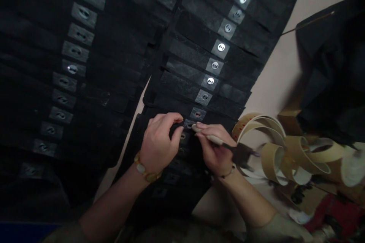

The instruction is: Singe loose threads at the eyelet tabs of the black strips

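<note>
The right hand [216, 150] is closed in a pinch around a slim, pale-handled tool with a dark rear end [213, 139], thumb and fingertips gathered near its front. The tool slants forward and to the left out of this grip, its tip at a small grey rectangular patch [188, 124]; whether the tip touches it I cannot tell.

Just left of the grip, the left hand [159, 142] is curled, thumb and forefinger parted by a narrow gap; I cannot tell whether it has hold of anything. A yellowish wristband with a pale round face [154, 177] circles its wrist, and a thin dark bracelet [228, 172] circles the right one.

Under both hands lie flat black overlapping sheets [191, 43], each with a similar grey patch in line. Just beyond the grip is a patch with a reddish centre [197, 114]; farther ahead, the patches show shiny silver round discs [210, 81]. Well to the left of the grip lies a second row of black sheets with patches [114, 64].

Near the grip, on its right, loop curled tan-and-white strips [272, 163] on a pale tabletop [268, 79]. Beyond them is a dark draped sheet [336, 68].
</note>
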A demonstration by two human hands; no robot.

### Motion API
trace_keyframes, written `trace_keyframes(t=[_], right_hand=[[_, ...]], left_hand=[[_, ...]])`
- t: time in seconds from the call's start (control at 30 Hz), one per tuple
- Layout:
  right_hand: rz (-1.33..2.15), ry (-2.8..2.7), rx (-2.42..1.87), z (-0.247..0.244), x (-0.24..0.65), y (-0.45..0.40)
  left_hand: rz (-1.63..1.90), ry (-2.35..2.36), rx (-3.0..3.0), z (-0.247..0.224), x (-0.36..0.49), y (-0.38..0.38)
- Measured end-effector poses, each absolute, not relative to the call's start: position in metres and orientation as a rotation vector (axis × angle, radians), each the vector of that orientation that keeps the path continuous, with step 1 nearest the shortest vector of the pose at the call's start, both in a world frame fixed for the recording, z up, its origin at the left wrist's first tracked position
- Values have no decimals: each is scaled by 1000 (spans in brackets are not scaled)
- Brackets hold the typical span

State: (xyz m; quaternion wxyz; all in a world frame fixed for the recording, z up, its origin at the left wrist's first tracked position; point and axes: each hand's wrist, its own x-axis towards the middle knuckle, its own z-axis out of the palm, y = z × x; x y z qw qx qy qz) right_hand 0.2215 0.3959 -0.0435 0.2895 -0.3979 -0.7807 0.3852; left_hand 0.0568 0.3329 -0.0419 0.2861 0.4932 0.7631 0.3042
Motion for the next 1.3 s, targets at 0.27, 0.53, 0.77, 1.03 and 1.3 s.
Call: trace_keyframes(t=[0.27,0.53,0.77,1.03,1.3], right_hand=[[1140,-1902,-1034,-60,230,431],[1082,-1974,-1057,-60,224,431],[924,-2419,-1019,-43,214,440],[620,-2814,-993,-18,190,439],[873,-2547,-977,-34,208,435]], left_hand=[[857,2062,1571,-52,71,365],[807,2052,1531,-54,68,370],[785,2020,1456,-57,63,369],[818,1941,1424,-56,56,367],[732,1946,1409,-48,54,366]])
